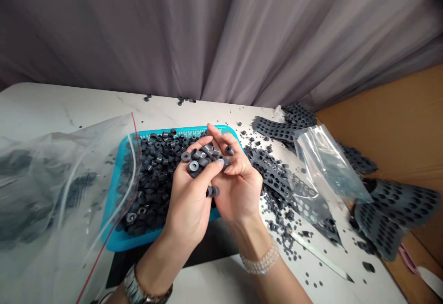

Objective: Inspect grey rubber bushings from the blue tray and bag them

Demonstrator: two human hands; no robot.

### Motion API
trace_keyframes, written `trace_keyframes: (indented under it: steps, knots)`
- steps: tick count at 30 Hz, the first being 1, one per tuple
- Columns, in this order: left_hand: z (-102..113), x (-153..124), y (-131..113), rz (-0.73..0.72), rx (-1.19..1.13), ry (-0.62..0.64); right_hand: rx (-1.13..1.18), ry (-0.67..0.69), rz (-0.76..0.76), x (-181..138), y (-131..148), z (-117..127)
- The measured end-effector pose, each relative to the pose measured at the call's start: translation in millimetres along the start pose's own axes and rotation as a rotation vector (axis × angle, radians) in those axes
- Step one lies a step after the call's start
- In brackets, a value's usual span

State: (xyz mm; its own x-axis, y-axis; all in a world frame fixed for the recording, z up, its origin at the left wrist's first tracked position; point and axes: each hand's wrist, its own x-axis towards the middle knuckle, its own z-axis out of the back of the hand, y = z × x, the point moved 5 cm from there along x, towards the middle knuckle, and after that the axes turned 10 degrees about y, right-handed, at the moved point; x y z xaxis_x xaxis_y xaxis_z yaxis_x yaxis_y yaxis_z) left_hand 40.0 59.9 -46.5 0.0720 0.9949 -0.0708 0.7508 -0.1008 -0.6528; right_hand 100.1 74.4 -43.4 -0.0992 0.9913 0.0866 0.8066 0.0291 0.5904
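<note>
Cupped together over a blue plastic basket (114, 211), both my hands hold a small heap of dark grey rubber rings (204, 156). My left hand (190, 198) curls round the heap from the left, its thumb lying across the top. From the right, my right hand (238, 179) supports the heap with bent fingers; one ring rests near its fingertips. A couple of rings show lower down, between the two palms. The basket below holds a thick layer of similar rings (152, 165).
A clear zip bag (69, 170) with dark contents overlaps the basket's left side. On the right lie perforated rubber sheets (273, 128), a clear plastic bag (332, 161), scattered black bits and a white pen-like tool (321, 255). A cardboard panel (398, 124) borders the table; a curtain (173, 32) hangs behind.
</note>
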Motion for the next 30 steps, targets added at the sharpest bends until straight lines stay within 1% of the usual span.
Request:
trace_keyframes:
  steps: [5, 13, 16, 20, 24, 28, 30]
  knots:
    - [2.3, -1.3, -1.9, -0.015, 0.04, -0.059, -0.058, 0.006, -0.021, 0.2, -0.8, -3.1]
    - [5.1, -0.7, -4.6, -0.022, 0.114, -0.12, -0.095, 0.118, -0.042, 1.3, -5.4, -4.1]
    - [7.1, -0.4, -5.0, -0.029, 0.103, -0.139, -0.066, 0.142, -0.043, 2.3, -7.5, -2.7]
    - [8.8, 0.3, -3.9, -0.016, 0.045, -0.153, 0.01, 0.115, -0.087, 3.6, -11.0, 1.1]
    - [9.2, 0.3, -3.5, -0.02, 0.017, -0.136, 0.071, 0.078, -0.09, 3.8, -11.5, 2.4]
    - [11.1, 0.4, -2.1, -0.035, 0.03, -0.134, 0.112, 0.01, -0.1, 4.1, -14.6, 4.9]
    - [12.2, 0.6, -2.5, -0.068, 0.026, -0.15, 0.113, -0.039, -0.083, 4.3, -16.7, 7.8]
